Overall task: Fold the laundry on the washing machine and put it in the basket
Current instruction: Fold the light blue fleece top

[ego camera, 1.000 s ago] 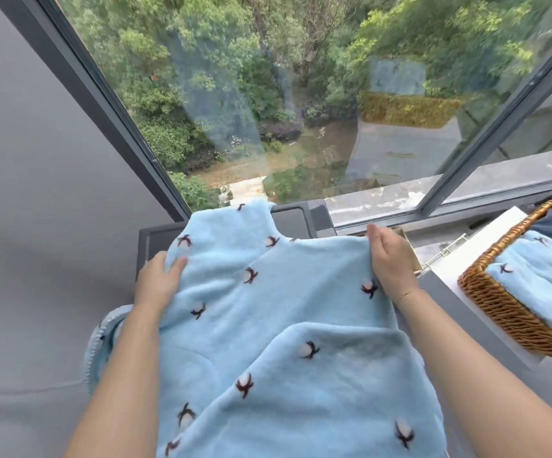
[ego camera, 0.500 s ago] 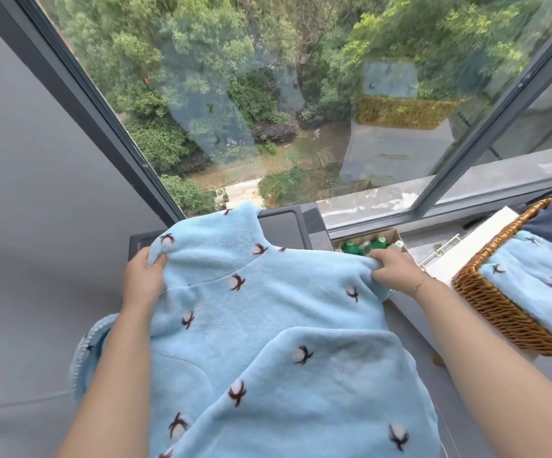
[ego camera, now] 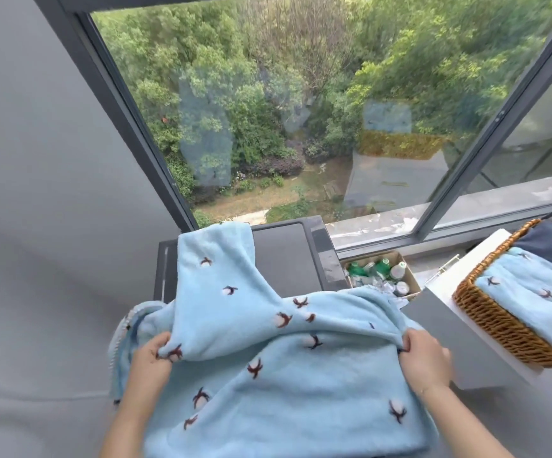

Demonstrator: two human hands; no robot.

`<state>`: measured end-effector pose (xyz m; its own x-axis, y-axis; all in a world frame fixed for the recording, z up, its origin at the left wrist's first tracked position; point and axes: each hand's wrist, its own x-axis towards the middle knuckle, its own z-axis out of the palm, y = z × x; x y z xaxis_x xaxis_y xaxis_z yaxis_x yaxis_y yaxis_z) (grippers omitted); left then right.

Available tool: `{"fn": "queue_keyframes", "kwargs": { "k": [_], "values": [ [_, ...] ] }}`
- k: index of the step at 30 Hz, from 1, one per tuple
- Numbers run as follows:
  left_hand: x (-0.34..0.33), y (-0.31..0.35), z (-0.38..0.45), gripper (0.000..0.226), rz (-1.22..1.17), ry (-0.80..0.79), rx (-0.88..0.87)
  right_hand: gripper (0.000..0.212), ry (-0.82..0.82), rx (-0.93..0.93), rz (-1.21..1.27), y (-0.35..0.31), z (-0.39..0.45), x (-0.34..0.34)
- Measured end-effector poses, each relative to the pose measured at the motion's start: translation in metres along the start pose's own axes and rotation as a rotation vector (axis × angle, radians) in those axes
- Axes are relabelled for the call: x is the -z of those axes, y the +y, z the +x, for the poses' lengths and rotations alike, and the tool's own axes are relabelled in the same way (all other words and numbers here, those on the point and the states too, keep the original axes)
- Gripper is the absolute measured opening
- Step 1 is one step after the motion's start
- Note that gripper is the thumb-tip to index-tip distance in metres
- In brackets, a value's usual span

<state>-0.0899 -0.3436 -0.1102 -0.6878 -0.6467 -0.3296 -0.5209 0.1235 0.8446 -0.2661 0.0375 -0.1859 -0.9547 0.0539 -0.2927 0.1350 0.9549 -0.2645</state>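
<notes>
Fleecy pale-blue garment (ego camera: pixel 287 368) lies spread over the dark washing machine (ego camera: pixel 284 259), its fold stretched between both hands. Left hand (ego camera: pixel 152 361) pinches the left edge; right hand (ego camera: pixel 424 357) grips the right edge. Wicker basket (ego camera: pixel 485 319) sits just right.

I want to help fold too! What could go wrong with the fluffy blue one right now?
The blue fleece garment is only pinched at its edges by the left hand and right hand, so the fold may come out lopsided. Its far end lies loose and might bunch. A corner could also slip into the open box of bottles beside it.
</notes>
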Motion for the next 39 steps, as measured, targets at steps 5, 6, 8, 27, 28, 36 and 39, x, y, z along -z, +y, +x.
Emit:
{"fn": "queue_keyframes", "kwargs": {
  "k": [5, 6, 8, 27, 28, 36, 39],
  "values": [
    [-0.003, -0.017, -0.015, 0.044, 0.192, -0.077, 0.147, 0.026, -0.067, -0.063, 0.034, -0.019, -0.009, 0.022],
    [-0.005, -0.018, -0.011, 0.048, 0.174, -0.102, 0.168, 0.029, 0.019, -0.015, 0.111, -0.025, -0.012, 0.029],
    [-0.008, -0.009, -0.010, 0.051, 0.113, -0.093, 0.184, 0.031, 0.162, 0.131, 0.294, -0.046, -0.025, 0.042],
    [0.003, -0.003, 0.008, 0.023, -0.606, -0.155, 0.216, 0.021, -0.225, 0.072, 0.896, -0.195, -0.032, 0.042],
    [0.006, -0.002, 0.012, 0.024, -0.645, -0.194, 0.249, 0.022, -0.314, 0.034, 0.954, -0.214, -0.021, 0.041],
    [0.018, -0.008, 0.029, 0.043, -0.583, -0.424, 0.300, 0.085, -0.874, -0.059, 0.815, -0.332, 0.022, -0.002],
    [0.019, -0.012, 0.027, 0.050, -0.526, -0.448, 0.276, 0.060, -0.949, -0.102, 1.182, -0.346, 0.010, 0.001]
  ]
}}
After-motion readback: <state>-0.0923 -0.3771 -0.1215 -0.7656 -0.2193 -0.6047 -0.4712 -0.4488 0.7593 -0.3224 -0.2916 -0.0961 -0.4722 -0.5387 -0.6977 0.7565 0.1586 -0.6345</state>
